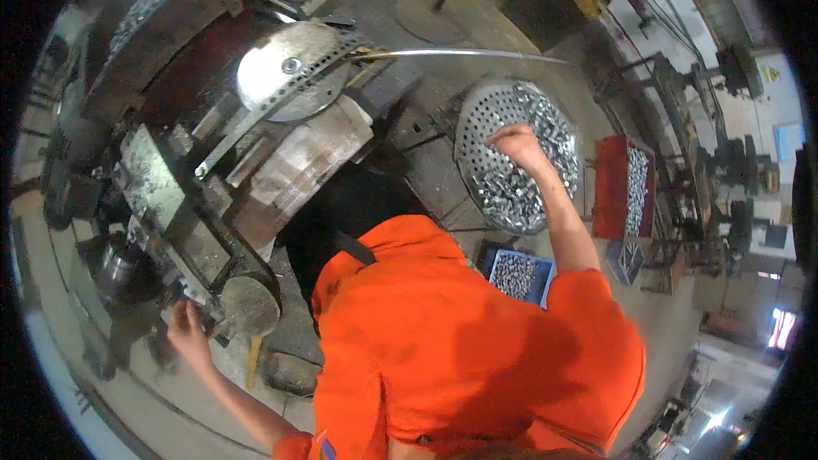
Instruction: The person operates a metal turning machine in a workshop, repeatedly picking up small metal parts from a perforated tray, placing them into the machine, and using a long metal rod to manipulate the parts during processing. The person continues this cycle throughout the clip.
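Observation:
My right hand is over a round perforated metal tray, its fingers curled together; whatever they may hold is too small to make out. Short shiny metal pieces lie heaped along the tray's right and lower parts. On the left, my left hand is at the side of a greasy machine, with its fingers bent around something I cannot make out. Beside that hand is a round, flat, dull-metal part, with a yellow handle below it.
A blue crate of small metal parts stands near my right elbow. Farther right is a red bin holding similar parts. A large metal disc with a perforated bar crosses the machine top. A long thin rod extends rightward from there.

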`<action>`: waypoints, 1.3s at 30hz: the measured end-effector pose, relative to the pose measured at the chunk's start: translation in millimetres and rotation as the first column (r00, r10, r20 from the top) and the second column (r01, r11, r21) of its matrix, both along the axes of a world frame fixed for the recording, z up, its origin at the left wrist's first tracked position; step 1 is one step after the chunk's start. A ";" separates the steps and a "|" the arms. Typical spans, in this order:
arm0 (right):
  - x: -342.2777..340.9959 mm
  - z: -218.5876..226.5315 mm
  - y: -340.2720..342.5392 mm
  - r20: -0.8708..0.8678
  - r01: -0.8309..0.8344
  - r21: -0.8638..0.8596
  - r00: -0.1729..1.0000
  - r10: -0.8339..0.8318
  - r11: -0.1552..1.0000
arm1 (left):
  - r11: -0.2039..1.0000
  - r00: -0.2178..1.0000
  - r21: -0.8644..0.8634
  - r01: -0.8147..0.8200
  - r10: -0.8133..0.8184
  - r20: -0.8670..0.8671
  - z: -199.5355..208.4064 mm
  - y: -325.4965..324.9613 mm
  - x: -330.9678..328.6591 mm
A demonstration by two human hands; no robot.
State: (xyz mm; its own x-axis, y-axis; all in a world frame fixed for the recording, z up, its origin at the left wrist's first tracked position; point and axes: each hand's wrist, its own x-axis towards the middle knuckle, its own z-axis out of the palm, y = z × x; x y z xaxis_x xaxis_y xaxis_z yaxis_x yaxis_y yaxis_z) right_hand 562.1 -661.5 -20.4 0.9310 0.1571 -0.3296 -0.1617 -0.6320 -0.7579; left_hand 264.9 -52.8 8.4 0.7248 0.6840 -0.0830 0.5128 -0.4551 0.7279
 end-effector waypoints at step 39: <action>-93.4 155.1 454.9 0.571 -0.959 -0.283 -0.178 0.801 -0.011 | 0.956 0.919 -0.017 0.293 -0.277 0.281 129.1 -44.9 -9.9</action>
